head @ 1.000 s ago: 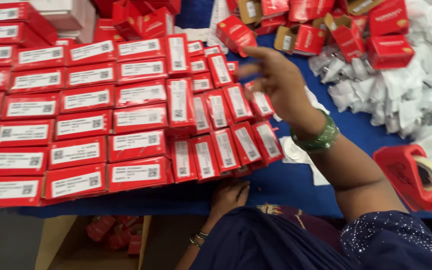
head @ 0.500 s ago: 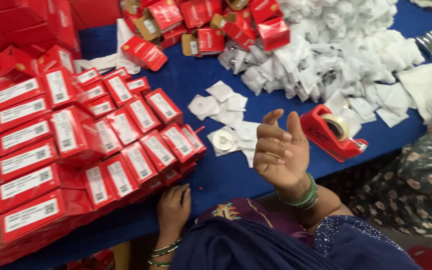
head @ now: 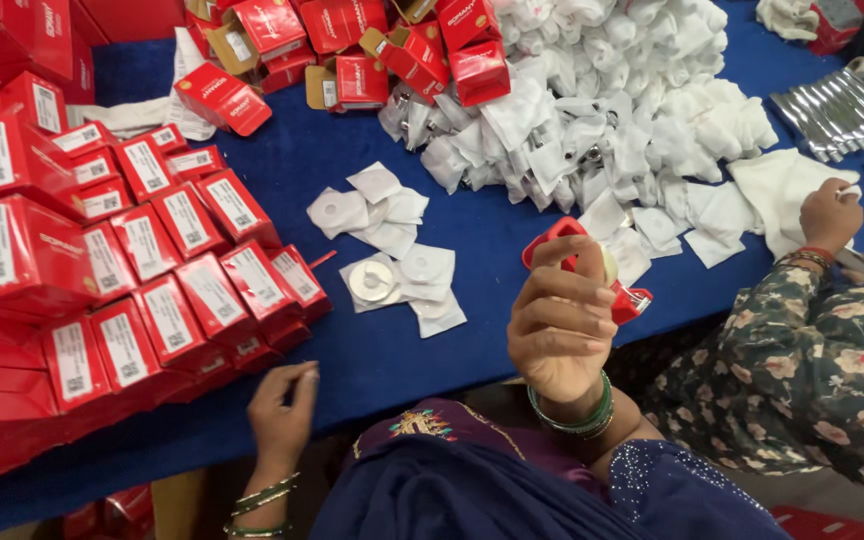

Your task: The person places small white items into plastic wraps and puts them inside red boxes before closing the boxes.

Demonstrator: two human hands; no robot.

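The right hand (head: 560,320) covers most of the red tape dispenser (head: 592,262) — only its top arc and its end by the fingers show. The stacked red boxes (head: 82,290) run off the left edge, and the print on their labels is too small to make out. At the right edge a co-worker's hand (head: 830,215) closes over something white — what it is cannot be told — and the metal strips (head: 832,115) beyond are partly cut off.

Only 1 view, head-worn, looking steeply down and forward from close above the lap. Blue table (head: 452,330) filling most of the frame, far edge toward 12 o'clock. Right hand (head: 559,325) near center, left hand (head: 280,415) at 7 o'clock. Co-worker's sleeve (head: 812,350) at 4 o'clock.
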